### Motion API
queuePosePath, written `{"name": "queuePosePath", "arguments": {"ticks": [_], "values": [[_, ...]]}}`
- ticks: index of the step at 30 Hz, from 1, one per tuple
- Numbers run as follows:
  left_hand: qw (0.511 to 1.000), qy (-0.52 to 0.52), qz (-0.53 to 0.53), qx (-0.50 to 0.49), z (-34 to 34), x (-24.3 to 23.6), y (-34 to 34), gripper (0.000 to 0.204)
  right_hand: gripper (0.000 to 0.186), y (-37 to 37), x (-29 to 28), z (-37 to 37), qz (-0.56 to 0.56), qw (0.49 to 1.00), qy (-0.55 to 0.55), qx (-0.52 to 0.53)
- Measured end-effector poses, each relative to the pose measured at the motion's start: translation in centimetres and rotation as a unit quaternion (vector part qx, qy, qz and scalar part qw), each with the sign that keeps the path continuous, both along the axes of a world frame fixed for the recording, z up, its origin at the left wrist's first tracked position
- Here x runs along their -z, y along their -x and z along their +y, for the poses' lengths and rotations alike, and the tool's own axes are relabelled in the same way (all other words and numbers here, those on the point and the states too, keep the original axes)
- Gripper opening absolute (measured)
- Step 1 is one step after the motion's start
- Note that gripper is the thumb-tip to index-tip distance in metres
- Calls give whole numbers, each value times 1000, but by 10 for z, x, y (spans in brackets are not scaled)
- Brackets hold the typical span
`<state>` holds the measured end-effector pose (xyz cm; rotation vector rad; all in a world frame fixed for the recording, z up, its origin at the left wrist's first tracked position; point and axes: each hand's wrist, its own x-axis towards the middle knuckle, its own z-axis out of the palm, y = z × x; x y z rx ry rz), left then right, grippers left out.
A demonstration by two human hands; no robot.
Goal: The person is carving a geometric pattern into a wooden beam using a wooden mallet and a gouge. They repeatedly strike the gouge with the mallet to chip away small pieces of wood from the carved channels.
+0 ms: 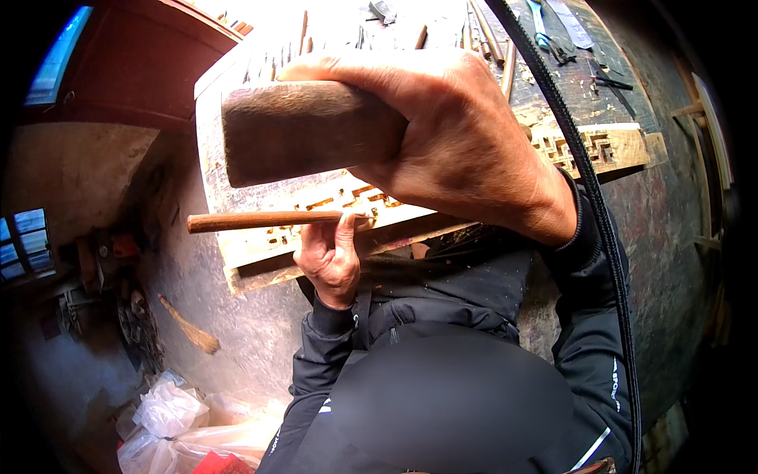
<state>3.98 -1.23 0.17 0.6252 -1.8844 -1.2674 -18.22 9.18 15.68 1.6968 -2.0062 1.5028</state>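
Note:
My right hand (466, 134) is closed round a dark, worn wooden block (308, 130), raised close to the camera and covering part of the bench behind it. Lower down, my left hand (330, 261) pinches a chisel (260, 222) by its slim reddish-brown wooden shaft, which points out to the left. The chisel's tip end reaches the pale wooden board (403, 212) at the bench's near edge. Stepped, geometric recesses are cut into that board, and its middle is partly hidden behind my right hand and wrist.
Several slim tools (489, 35) with wooden handles lie along the bench's far side. A blue-handled tool (539, 24) rests at the far right. A black cord (584, 150) hangs across the view. Plastic bags (170, 419) and a small broom (189, 325) are on the floor at left.

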Motion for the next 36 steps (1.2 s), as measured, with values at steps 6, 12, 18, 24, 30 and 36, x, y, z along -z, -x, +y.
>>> {"name": "queuePosePath", "arguments": {"ticks": [6, 12, 18, 24, 30, 36], "values": [[996, 85, -21, 15, 7, -11, 2, 21, 57, -2, 1, -2, 83, 995, 48, 9], [955, 279, -98, 15, -7, 6, -13, 49, 25, -15, -24, -13, 229, 964, 121, 56], [930, 367, -25, 23, -4, -16, 7, 46, 16, -22, -41, -17, 234, 953, 185, 55], [942, 328, -57, 29, -10, -5, 0, 39, 14, -21, -48, -20, 295, 938, 163, 78], [942, 328, -57, 40, -8, -8, 2, 32, 23, -11, -63, -13, 192, 960, 193, 67], [957, 277, -84, 8, 2, -10, 9, 21, 16, 1, -57, -16, 195, 946, 246, 84]]}}
